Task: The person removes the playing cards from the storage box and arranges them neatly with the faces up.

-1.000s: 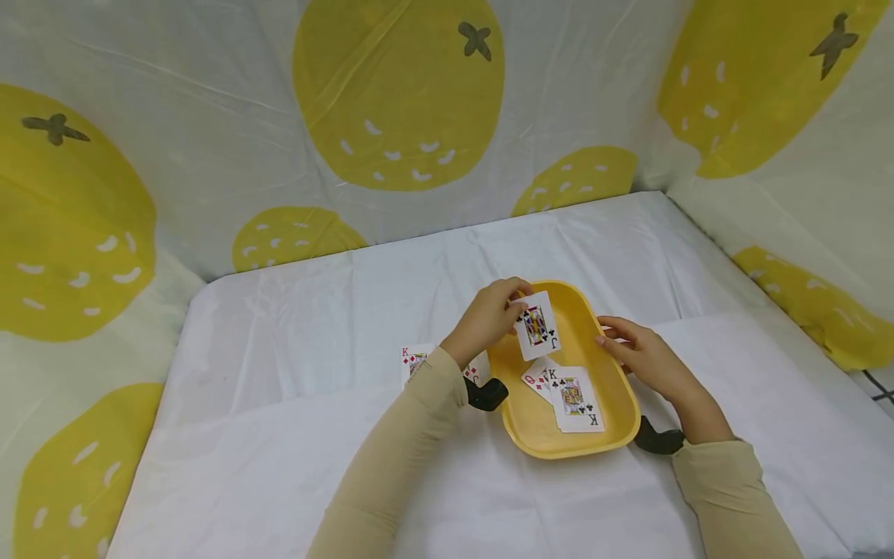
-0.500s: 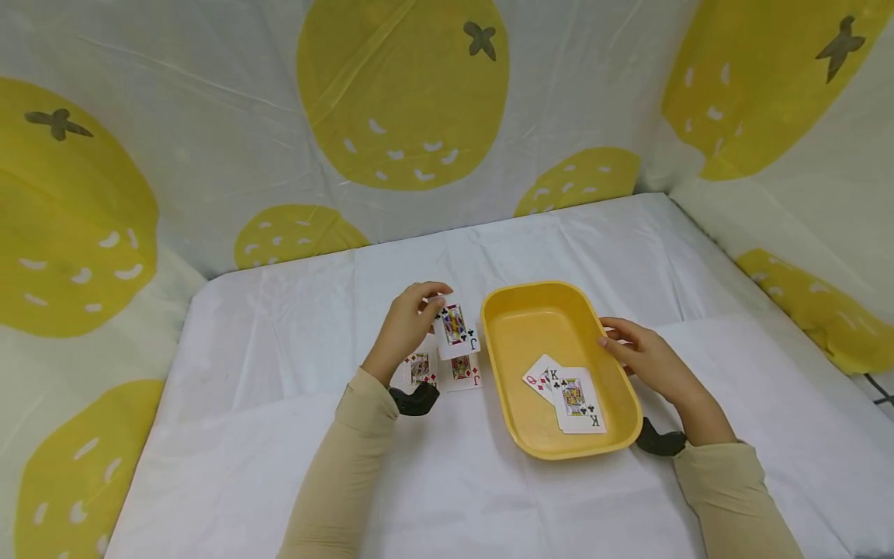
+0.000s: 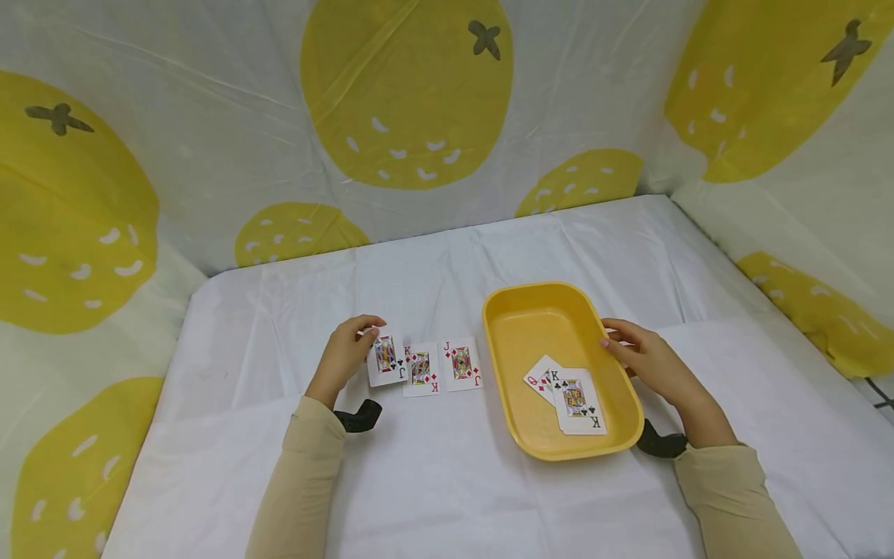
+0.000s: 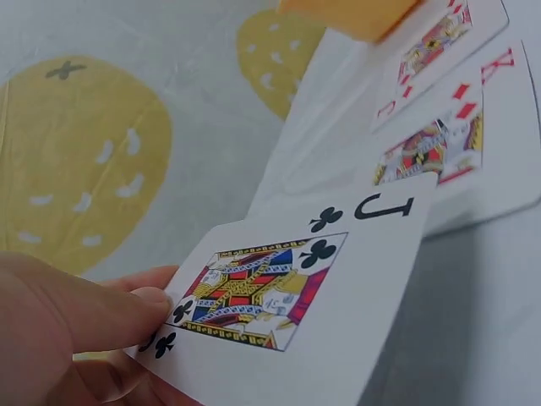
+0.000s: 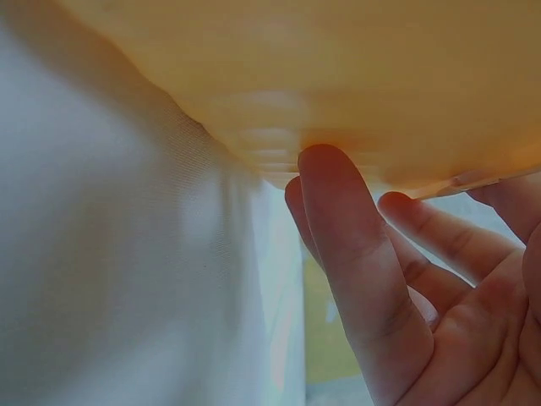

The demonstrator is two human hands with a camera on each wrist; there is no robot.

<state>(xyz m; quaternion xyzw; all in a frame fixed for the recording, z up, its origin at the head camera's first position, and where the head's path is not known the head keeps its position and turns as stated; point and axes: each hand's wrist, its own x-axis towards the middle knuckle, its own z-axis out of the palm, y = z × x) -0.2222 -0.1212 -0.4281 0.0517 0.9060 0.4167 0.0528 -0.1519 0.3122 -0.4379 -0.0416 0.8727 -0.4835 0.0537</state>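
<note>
Between thumb and fingers, my left hand (image 3: 344,359) pinches a jack of clubs (image 4: 262,292) by its edge, face up. That card is tilted and sits just left of the king of diamonds (image 3: 422,369), overlapping its edge in the left wrist view. A jack of diamonds (image 3: 461,363) lies face up to the right of the king. My right hand (image 3: 646,359) holds the right side of a yellow plastic tray (image 3: 494,326), thumb at the rim; in the right wrist view its fingers (image 5: 334,199) touch the outer wall.
Inside the tray, a king of clubs (image 3: 576,404) partly covers a queen of diamonds (image 3: 536,379). White cloth (image 3: 433,481) covers the table. A fruit-patterned cloth (image 3: 559,93) hangs behind and at both sides. Each wrist wears a black mount (image 3: 359,418).
My left hand has carried the jack of clubs left, out from over the tray, past the two diamond cards and down to their left. My right hand stays at the tray.
</note>
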